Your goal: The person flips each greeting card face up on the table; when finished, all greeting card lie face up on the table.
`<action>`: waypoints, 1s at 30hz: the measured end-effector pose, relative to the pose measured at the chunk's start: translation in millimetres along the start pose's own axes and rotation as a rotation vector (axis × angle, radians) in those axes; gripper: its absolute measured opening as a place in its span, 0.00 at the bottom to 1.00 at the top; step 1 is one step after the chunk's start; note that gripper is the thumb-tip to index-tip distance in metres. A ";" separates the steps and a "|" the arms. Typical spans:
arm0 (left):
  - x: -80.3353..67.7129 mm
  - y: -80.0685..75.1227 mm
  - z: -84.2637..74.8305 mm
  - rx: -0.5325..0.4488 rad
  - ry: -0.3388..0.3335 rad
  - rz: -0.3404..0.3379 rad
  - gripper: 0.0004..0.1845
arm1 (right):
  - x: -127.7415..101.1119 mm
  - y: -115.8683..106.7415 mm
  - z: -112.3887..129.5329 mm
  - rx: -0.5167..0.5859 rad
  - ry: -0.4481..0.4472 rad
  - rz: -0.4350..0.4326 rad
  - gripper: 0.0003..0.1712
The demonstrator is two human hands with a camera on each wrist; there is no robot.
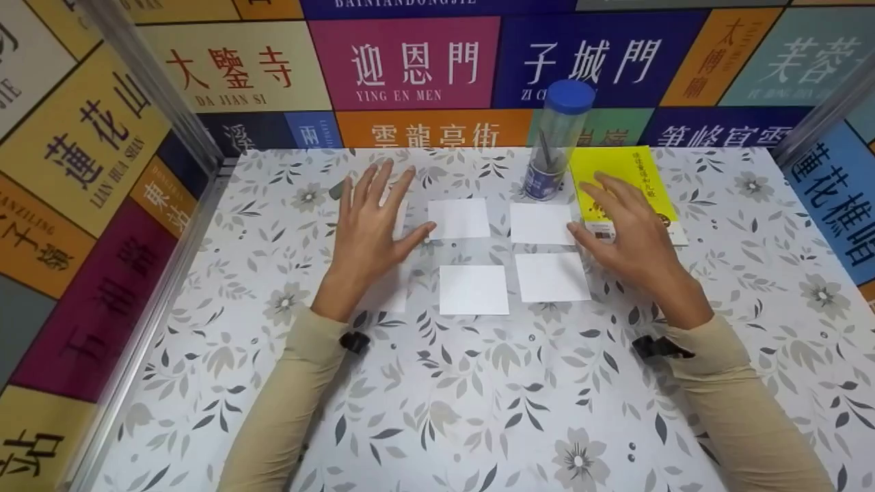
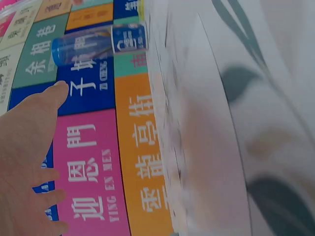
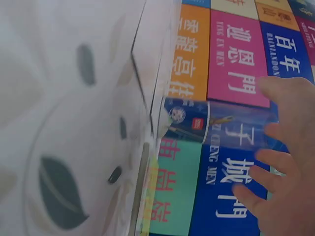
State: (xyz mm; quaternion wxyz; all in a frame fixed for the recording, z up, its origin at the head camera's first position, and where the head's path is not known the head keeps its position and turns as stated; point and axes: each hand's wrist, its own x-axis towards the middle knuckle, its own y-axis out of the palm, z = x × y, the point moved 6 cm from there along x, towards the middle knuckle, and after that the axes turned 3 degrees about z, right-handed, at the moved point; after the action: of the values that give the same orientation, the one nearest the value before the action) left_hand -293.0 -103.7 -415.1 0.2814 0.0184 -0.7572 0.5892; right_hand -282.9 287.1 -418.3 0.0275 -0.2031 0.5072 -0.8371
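Several square white cards lie in two rows on the table, among them a near card [image 1: 474, 290], a far card [image 1: 458, 219] and a right-hand card [image 1: 552, 277]. My left hand [image 1: 369, 229] hovers with spread fingers over the leftmost cards, partly hiding them. Fingers apart, my right hand [image 1: 632, 236] is held above the right end of the rows and covers part of a yellow booklet [image 1: 612, 160]. Both wrist views show the hands raised off the tabletop, the left hand [image 2: 29, 157] and the right hand [image 3: 290, 157] each holding nothing.
Behind the cards stands a clear cylinder [image 1: 557, 137] with a blue lid and slim items inside. A small dark green object [image 1: 336, 190] sits by the left fingers. The floral tabletop [image 1: 478, 410] is bordered by printed panels [image 1: 417, 61] at the back and sides.
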 end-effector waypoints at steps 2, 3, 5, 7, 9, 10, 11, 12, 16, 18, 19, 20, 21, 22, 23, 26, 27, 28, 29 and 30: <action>2.5 2.3 -12.4 -0.053 0.051 0.003 0.45 | -0.5 6.2 6.2 0.018 -0.014 0.071 0.32; 3.6 4.1 -19.2 -0.086 0.078 0.015 0.43 | -0.9 9.9 8.2 0.027 -0.017 0.115 0.28; 5.7 9.4 -33.9 -0.158 0.135 0.059 0.40 | -1.7 16.9 11.2 0.042 -0.020 0.209 0.24; 7.5 17.5 -49.8 -0.224 0.193 0.137 0.39 | -2.5 24.2 11.0 0.048 -0.020 0.306 0.23; 8.0 28.2 -66.7 -0.275 0.239 0.243 0.38 | -4.1 29.9 8.3 0.061 -0.022 0.386 0.25; 8.1 34.4 -75.4 -0.290 0.258 0.297 0.38 | -4.9 32.3 6.6 0.068 -0.023 0.417 0.26; 8.4 40.8 -84.2 -0.299 0.276 0.347 0.38 | -5.8 34.6 4.2 0.077 -0.027 0.443 0.27; 8.4 46.9 -92.8 -0.302 0.290 0.394 0.39 | -6.4 36.7 1.6 0.091 -0.025 0.464 0.28; 11.5 67.6 -123.2 -0.293 0.324 0.535 0.42 | -7.9 41.5 -7.2 0.137 -0.022 0.503 0.34; 13.9 74.6 -134.9 -0.284 0.331 0.582 0.44 | -8.1 42.1 -9.9 0.146 -0.025 0.507 0.36; 15.3 77.5 -139.5 -0.282 0.332 0.600 0.44 | -8.1 42.0 -10.7 0.145 -0.029 0.506 0.37; 16.6 80.0 -143.3 -0.282 0.328 0.616 0.45 | -8.0 41.6 -10.9 0.144 -0.032 0.503 0.38; 17.9 82.3 -146.3 -0.283 0.321 0.629 0.46 | -8.0 41.1 -10.8 0.143 -0.035 0.500 0.39; 18.9 84.3 -148.8 -0.283 0.314 0.637 0.47 | -8.2 40.8 -11.2 0.140 -0.029 0.500 0.39; 19.4 86.1 -150.5 -0.278 0.305 0.643 0.49 | -8.5 40.6 -11.3 0.137 -0.026 0.501 0.40; 18.6 91.7 -153.9 -0.244 0.278 0.645 0.52 | -10.3 41.2 -10.3 0.116 -0.014 0.517 0.44; 17.8 93.3 -155.1 -0.227 0.273 0.642 0.53 | -11.3 41.6 -10.3 0.108 -0.009 0.526 0.45; 16.7 94.7 -156.5 -0.213 0.273 0.638 0.53 | -12.3 42.0 -10.6 0.100 -0.003 0.534 0.46; 15.8 95.7 -158.1 -0.202 0.274 0.633 0.52 | -13.6 42.2 -10.9 0.093 0.003 0.542 0.46; 15.2 96.3 -159.8 -0.196 0.276 0.627 0.52 | -14.8 42.3 -10.9 0.089 0.008 0.549 0.47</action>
State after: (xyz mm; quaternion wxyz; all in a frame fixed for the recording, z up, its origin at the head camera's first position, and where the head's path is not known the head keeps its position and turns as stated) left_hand -275.8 74.5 -469.7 0.1871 -0.3214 -0.7338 0.5685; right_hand -280.1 279.5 -463.7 0.2602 -0.0534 0.5062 -0.8205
